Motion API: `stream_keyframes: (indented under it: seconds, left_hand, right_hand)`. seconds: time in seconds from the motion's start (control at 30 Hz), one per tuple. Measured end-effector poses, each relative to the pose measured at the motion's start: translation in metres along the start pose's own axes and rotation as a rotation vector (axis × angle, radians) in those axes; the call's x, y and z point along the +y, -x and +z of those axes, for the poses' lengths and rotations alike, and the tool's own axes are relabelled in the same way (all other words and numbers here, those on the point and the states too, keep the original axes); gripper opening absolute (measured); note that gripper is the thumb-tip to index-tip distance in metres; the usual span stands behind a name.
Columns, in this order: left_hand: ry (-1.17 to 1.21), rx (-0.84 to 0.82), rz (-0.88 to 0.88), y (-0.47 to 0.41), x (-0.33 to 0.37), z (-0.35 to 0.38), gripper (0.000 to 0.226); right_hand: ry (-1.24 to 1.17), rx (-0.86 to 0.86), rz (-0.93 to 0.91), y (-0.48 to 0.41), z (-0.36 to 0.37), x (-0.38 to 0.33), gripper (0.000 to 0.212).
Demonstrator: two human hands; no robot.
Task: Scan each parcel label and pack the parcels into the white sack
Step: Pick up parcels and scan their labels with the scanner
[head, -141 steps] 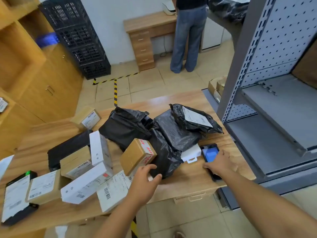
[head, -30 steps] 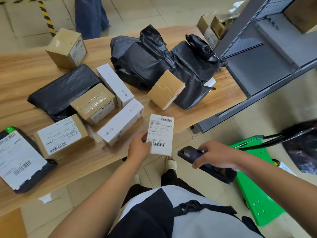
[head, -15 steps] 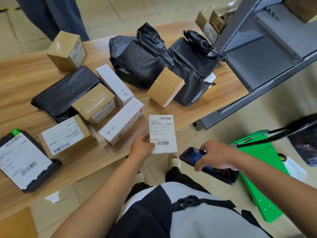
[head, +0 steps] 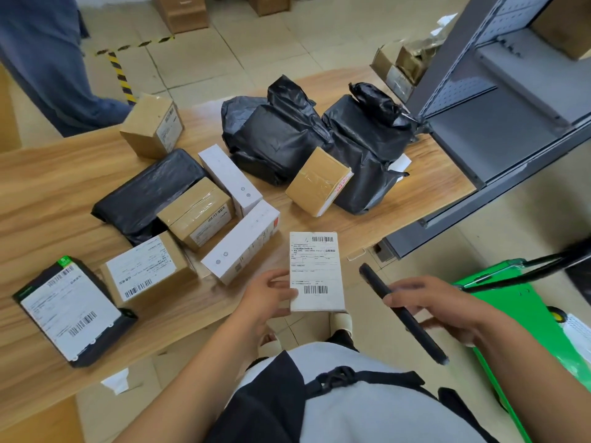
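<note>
Fingers of the left hand are pinched on the white parcel, label faced up for the scanner gripped beside it by the right hand

Left hand holding labelled white parcel, right hand gripping dark handset, probably a scanner

White labelled parcel, label up, off the table's near edge, barcodes showing.

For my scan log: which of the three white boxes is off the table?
The labelled white box that the left hand holds in front of the table; the other two white boxes lie on it.
</note>
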State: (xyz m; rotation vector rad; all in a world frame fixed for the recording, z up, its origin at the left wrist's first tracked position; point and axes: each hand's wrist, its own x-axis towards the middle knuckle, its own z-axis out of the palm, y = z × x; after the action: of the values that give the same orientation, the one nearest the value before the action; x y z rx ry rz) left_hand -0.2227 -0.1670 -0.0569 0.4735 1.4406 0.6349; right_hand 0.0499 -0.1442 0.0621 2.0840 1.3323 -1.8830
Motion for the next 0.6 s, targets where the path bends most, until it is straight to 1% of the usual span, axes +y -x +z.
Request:
stream_keyframes:
  seconds: [0.07,0.1,0.13,0.23,0.33,0.43,0.5,0.53,0.6]
  left_hand:
    - [0.011,-0.005,0.053,0.012,0.006,-0.010,0.046]
    - [0.011,0.000,0.087,0.019,0.009,-0.016,0.046]
    - [0.006,0.013,0.125,0.027,0.013,-0.021,0.047]
    - [-0.001,0.077,0.231,0.050,0.021,-0.038,0.047]
    - [0.099,0.161,0.288,0.071,0.027,-0.058,0.046]
    - [0.225,0.239,0.320,0.088,0.030,-0.077,0.046]
    - [0.297,0.290,0.336,0.095,0.030,-0.089,0.045]
    - [0.340,0.314,0.339,0.097,0.030,-0.094,0.045]
    - [0.433,0.370,0.339,0.102,0.029,-0.102,0.045]
  right_hand:
    - [-0.117,-0.019,-0.050,-0.003,-0.002,0.002,0.083]
    - [-0.194,-0.035,-0.074,-0.005,-0.002,0.001,0.088]
    - [-0.269,-0.054,-0.096,-0.006,0.000,-0.002,0.089]
    - [-0.417,-0.132,-0.171,-0.011,0.013,-0.017,0.076]
    - [-0.480,-0.197,-0.223,-0.016,0.028,-0.040,0.061]
    - [-0.561,-0.249,-0.234,-0.022,0.037,-0.062,0.067]
    - [-0.569,-0.295,-0.242,-0.027,0.045,-0.078,0.061]
    - [-0.558,-0.318,-0.252,-0.030,0.049,-0.085,0.062]
    - [-0.508,-0.350,-0.265,-0.037,0.057,-0.102,0.072]
